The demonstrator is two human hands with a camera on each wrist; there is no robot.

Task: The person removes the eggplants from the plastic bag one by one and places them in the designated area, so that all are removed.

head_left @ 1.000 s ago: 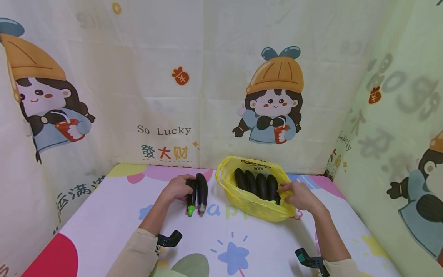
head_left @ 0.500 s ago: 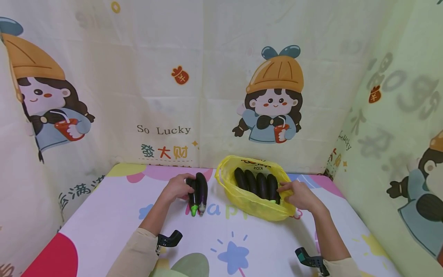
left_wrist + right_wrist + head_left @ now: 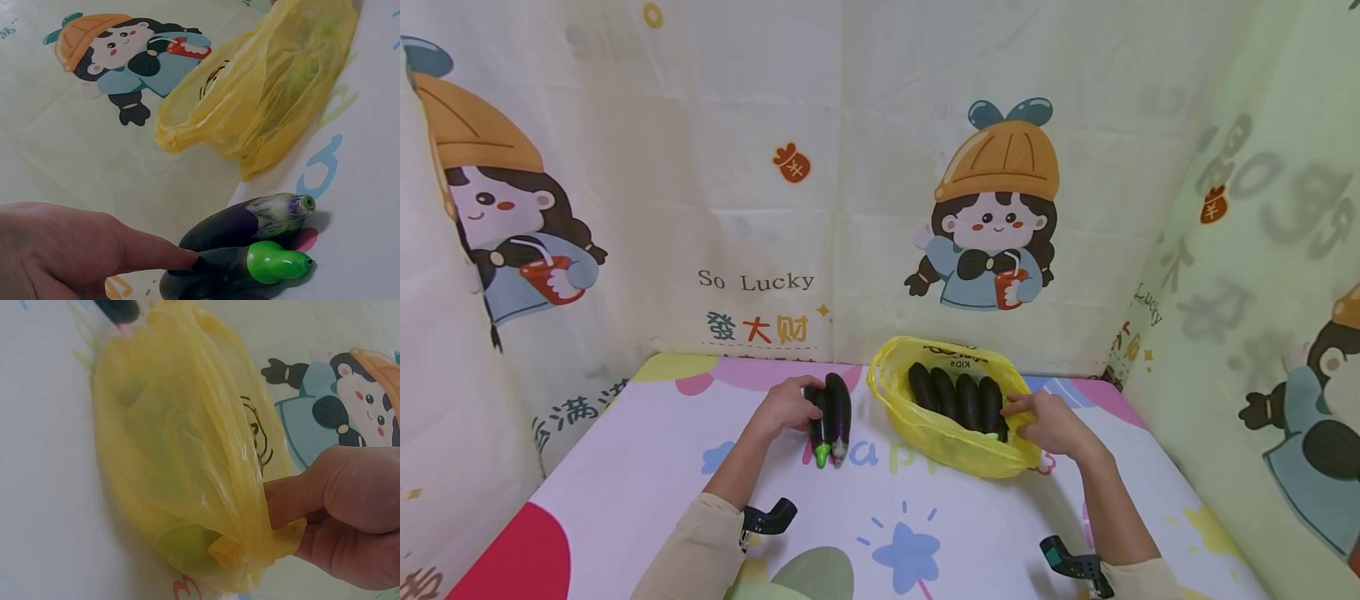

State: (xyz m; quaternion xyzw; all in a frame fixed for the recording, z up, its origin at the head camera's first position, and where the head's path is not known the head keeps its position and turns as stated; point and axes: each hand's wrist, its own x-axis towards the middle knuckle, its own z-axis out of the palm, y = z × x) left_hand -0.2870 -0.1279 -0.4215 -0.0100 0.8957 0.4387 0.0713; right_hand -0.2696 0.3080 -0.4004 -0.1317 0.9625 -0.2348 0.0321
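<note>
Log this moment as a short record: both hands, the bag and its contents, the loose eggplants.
left hand: touching the green-capped eggplant; whether it grips is unclear
right hand: pinching the bag's right edge
yellow bag: on the table, mouth open
bag contents: at least four dark eggplants
loose eggplants: two, side by side left of the bag; the other one has a paler, purplish stem end

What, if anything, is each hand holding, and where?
Right hand: yellow bag, by its edge. Left hand: touches the green-capped eggplant on its dark body; grip unclear.
</note>
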